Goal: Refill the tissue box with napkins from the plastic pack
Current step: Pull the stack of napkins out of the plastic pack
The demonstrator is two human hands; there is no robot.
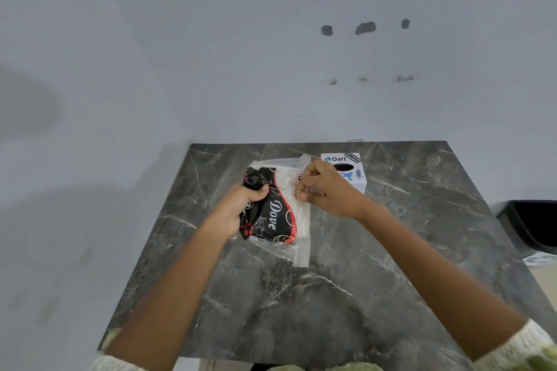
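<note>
A black, red and clear plastic pack (pixel 275 214) printed "Dove" is held just above the dark marble table (pixel 331 295); white napkins show through its clear side. My left hand (pixel 238 209) grips the pack's crumpled black left end. My right hand (pixel 324 190) pinches the clear plastic at the pack's right edge, fingers curled tight. Just behind my right hand stands a white tissue box (pixel 351 170) with stickers reading "Dart"; its dark oval top slot is partly hidden by my knuckles.
A pale wall runs along the table's far and left sides. A black bin (pixel 533 226) sits off the table's right edge, with a white item below it. The table's near half is bare marble.
</note>
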